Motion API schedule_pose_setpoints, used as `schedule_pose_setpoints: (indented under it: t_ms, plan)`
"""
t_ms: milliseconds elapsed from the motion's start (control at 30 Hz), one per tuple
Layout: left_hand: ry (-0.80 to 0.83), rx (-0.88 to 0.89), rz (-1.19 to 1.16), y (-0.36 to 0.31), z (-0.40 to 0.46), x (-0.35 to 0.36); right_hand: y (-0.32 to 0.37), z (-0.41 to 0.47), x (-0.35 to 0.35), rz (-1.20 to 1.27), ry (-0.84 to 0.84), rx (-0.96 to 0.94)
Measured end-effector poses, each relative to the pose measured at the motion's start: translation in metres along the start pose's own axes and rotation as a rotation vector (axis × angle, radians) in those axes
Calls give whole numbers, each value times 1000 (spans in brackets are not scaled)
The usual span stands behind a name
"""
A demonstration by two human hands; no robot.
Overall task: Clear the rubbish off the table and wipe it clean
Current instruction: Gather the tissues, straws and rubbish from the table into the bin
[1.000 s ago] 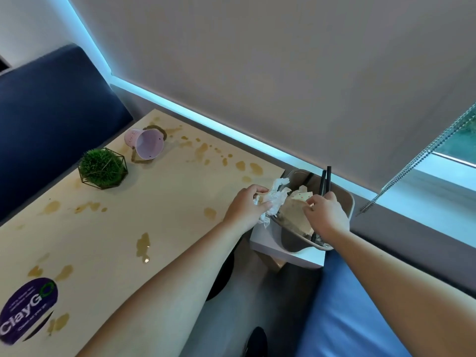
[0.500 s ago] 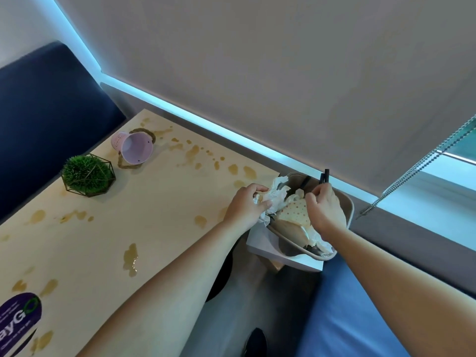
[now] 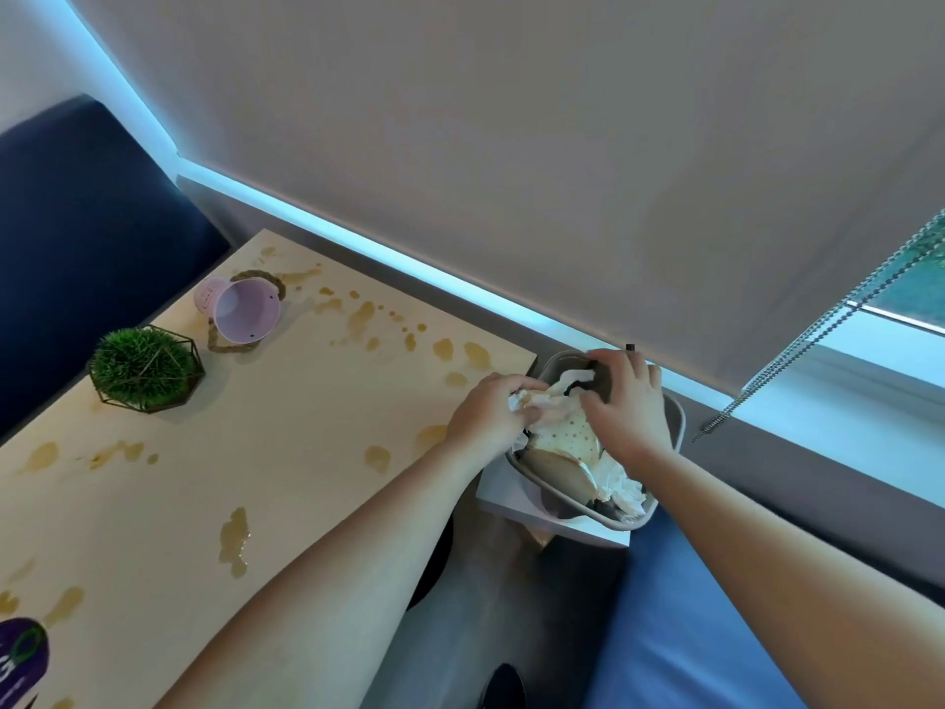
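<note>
Rubbish, crumpled white tissue and a dotted paper plate, goes into the grey plastic bin. Left hand grips tissue; right hand pushes it down so it fits. Brown spills wait on the pale wooden surface.

You're in a café or canteen booth: a pale table with a branded purple sticker at 8 o'clock, padded navy bench at 10, blue seat at 5, roller blind at 12, small plant as décor.
</note>
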State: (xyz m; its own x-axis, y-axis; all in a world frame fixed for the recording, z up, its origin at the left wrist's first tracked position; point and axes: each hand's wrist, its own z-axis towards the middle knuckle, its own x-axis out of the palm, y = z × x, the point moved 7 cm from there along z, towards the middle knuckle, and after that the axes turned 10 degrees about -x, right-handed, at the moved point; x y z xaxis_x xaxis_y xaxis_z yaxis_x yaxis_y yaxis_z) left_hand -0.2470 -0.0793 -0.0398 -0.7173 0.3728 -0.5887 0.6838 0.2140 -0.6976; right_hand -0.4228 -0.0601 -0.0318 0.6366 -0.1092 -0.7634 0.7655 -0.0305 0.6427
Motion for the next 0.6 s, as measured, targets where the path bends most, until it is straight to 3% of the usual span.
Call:
schedule_pose_setpoints:
  t_ms: [100,167,300,433,600]
  plan:
    - [-7,-11,-11,-7,5,6,24,-8,17,95,145,-163]
    - [-28,-27,-23,-11,7,10,23,-14,28,194,206,-106]
    - [-64,-52,-75,-15,10,13,13,-12,22,366,69,41]
    - [-75,-90,-176,-17,11,13,4,-1,8,291,4,19]
    - [-60,-86,-85,-10,10,13,-10,10,-5,35,-44,-31]
